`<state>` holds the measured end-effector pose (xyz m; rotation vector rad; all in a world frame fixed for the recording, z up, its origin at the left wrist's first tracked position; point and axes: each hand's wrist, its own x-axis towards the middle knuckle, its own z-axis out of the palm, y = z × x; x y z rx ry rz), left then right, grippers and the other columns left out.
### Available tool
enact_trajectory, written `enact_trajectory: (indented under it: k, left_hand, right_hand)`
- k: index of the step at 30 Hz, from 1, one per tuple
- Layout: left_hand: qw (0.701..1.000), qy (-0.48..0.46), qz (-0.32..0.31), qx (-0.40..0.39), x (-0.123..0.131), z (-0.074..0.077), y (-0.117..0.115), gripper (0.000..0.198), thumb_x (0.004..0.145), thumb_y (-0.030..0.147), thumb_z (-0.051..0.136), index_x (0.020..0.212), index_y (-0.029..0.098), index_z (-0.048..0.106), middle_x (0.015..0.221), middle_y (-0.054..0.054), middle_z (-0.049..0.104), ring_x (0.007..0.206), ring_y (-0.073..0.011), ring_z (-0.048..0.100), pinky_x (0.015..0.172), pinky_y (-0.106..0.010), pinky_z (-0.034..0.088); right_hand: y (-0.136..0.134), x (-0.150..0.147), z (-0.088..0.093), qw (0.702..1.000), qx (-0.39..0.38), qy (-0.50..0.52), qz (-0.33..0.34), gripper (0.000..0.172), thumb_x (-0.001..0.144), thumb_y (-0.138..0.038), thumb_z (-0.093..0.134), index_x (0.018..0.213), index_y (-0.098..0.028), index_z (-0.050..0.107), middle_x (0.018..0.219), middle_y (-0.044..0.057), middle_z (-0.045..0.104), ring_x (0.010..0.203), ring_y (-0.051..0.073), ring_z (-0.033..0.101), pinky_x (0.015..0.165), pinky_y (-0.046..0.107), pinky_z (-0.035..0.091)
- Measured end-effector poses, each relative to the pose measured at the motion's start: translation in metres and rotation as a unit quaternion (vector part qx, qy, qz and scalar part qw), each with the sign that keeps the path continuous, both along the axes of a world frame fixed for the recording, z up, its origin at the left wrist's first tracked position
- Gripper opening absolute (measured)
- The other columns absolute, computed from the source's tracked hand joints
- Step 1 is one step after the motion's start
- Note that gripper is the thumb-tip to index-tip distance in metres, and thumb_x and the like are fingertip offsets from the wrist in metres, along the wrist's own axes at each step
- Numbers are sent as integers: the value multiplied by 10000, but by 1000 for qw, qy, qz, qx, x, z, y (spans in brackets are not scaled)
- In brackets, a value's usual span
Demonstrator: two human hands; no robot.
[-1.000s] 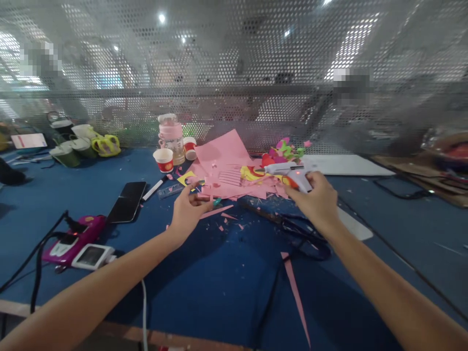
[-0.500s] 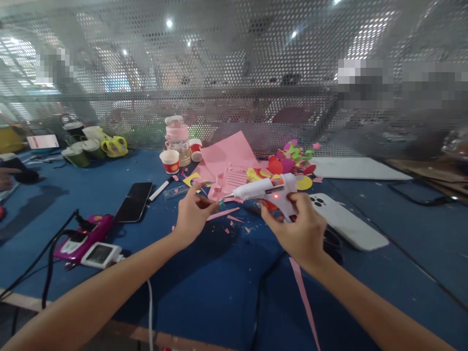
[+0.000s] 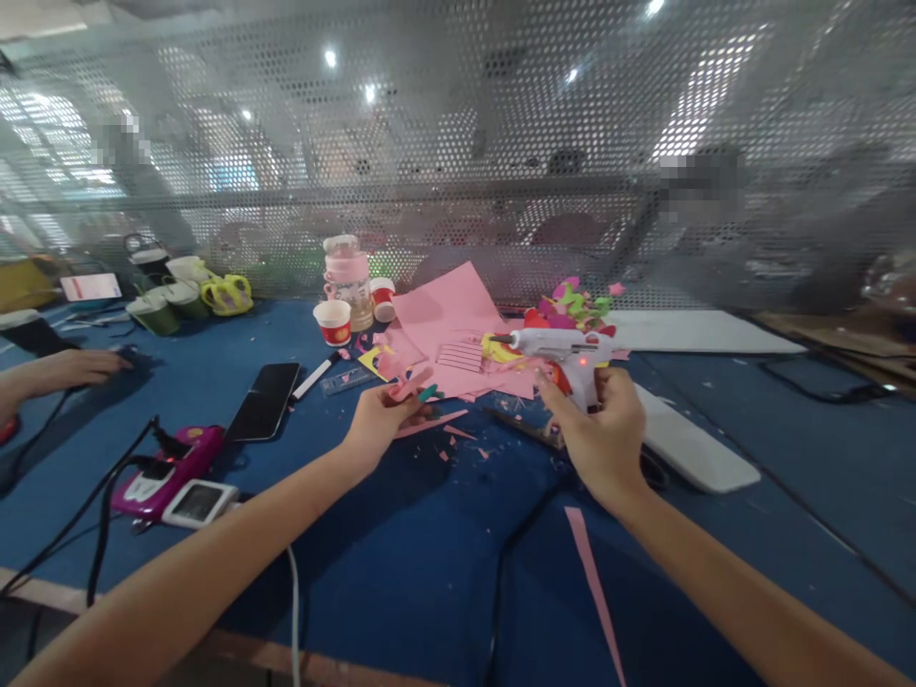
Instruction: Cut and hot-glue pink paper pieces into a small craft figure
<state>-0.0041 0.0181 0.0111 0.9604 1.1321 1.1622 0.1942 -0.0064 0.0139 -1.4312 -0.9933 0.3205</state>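
My right hand grips the handle of a white glue gun with a red light, its nozzle pointing left over the paper pile. My left hand pinches a small pink paper piece with a green bit between thumb and fingers, just in front of a heap of pink paper sheets. The two hands are about a hand's width apart above the blue table.
A black phone, white marker, ruler, paper cups, a pink jar and coloured paper shapes lie around. A white phone is at right, a pink device with cables at left. Another person's hand rests far left.
My right hand has carried the glue gun back away from my left hand, toward the paper pile. My left hand has dropped slightly. Another person's hand has come into view at far left.
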Motion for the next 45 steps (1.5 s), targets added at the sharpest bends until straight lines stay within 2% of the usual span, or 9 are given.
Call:
enact_trajectory:
  k: [3, 6, 9, 14, 19, 22, 27, 45]
  left_hand:
    - [999, 31, 2, 23, 0, 5, -1, 118, 577, 186, 714, 622, 123, 624, 530, 0, 634, 500, -100, 599, 527, -211, 488]
    - [996, 57, -4, 70, -1, 5, -1, 126, 566, 199, 709, 559, 122, 609, 458, 27, 580, 430, -61, 532, 472, -175, 452]
    - [994, 69, -4, 85, -2, 3, -1, 130, 570, 228, 697, 550, 132, 612, 461, 29, 572, 425, -59, 519, 460, -178, 448]
    - [988, 118, -2, 95, -2, 3, -5, 146, 583, 272, 686, 532, 150, 625, 456, 15, 576, 417, -80, 530, 459, -210, 468]
    - [984, 152, -10, 95, 1, 6, -10, 152, 592, 268, 684, 512, 154, 622, 449, 12, 585, 403, -80, 525, 435, -201, 454]
    - [983, 160, -21, 84, 2, 8, -12, 158, 584, 254, 693, 499, 150, 612, 423, 19, 575, 375, -77, 512, 408, -193, 438]
    - [985, 159, -30, 64, 3, 9, -11, 153, 579, 243, 703, 511, 144, 608, 417, 19, 584, 359, -79, 515, 394, -191, 440]
    - [984, 157, -29, 76, 2, 9, -11, 162, 558, 262, 708, 494, 155, 604, 405, 24, 571, 353, -78, 503, 379, -189, 428]
  right_hand:
    - [0, 0, -2, 1000, 8, -19, -7, 362, 566, -460, 673, 696, -208, 448, 544, -42, 507, 385, 126, 463, 400, 270, 386]
    - [-2, -1, -3, 993, 56, -97, -40, 351, 573, -440, 672, 689, -204, 438, 575, -31, 513, 443, 130, 489, 456, 271, 406]
    - [-4, -4, -5, 979, 101, -165, -58, 345, 590, -417, 670, 692, -206, 417, 549, -39, 501, 409, 121, 484, 435, 256, 400]
    - [-9, -7, -13, 935, 169, -303, -70, 281, 639, -352, 656, 693, -214, 417, 513, -47, 492, 353, 101, 457, 388, 233, 375]
    - [-11, -11, -18, 888, 213, -401, -70, 218, 694, -304, 626, 733, -205, 437, 533, -39, 499, 406, 106, 480, 385, 216, 361]
    - [-10, -11, -18, 878, 218, -421, -66, 205, 707, -288, 621, 763, -196, 446, 561, -32, 520, 431, 103, 493, 397, 207, 363]
    - [-9, -10, -19, 878, 212, -426, -56, 181, 712, -269, 608, 771, -194, 455, 607, -20, 558, 448, 101, 509, 415, 209, 376]
    - [-10, -9, -19, 869, 205, -447, -53, 120, 703, -215, 575, 734, -206, 459, 590, -28, 578, 467, 112, 543, 427, 210, 387]
